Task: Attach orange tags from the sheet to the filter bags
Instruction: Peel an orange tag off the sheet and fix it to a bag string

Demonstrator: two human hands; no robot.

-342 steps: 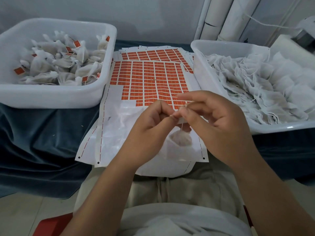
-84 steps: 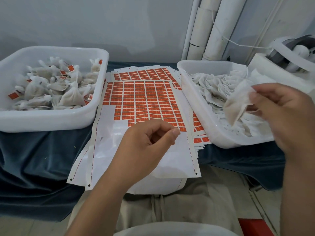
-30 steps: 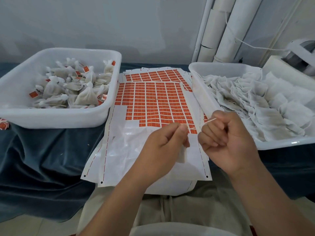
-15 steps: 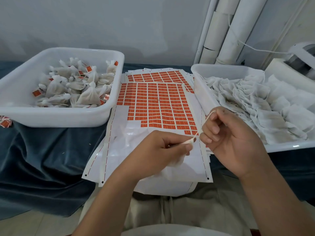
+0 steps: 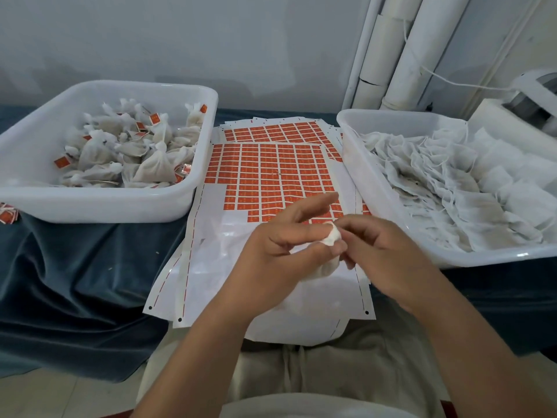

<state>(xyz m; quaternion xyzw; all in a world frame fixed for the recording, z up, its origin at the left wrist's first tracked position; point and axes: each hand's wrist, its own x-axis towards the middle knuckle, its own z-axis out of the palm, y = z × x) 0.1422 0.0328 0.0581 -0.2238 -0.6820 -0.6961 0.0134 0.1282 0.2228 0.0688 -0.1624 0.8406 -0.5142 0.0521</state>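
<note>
A sheet of orange tags (image 5: 271, 173) lies on the blue cloth between two white tubs, its near part peeled bare. Over that bare part I hold a small white filter bag (image 5: 327, 260). My left hand (image 5: 280, 251) pinches the bag's gathered neck with thumb and lower fingers, its index and middle fingers stretched out. My right hand (image 5: 382, 251) meets it from the right, fingertips curled on the bag's bunched top. The bag's body hangs below between both hands.
The left white tub (image 5: 99, 206) holds tied bags with orange tags. The right white tub (image 5: 497, 256) is full of flat untagged bags. A few loose orange tags (image 5: 7, 214) lie at the far left. White pipes (image 5: 401, 49) stand behind. More tag sheets (image 5: 271, 129) lie underneath.
My hands have come together. Half a second ago the right hand pulled the string out to the right; now its fingertips sit at the bag's top and the left index finger has straightened.
</note>
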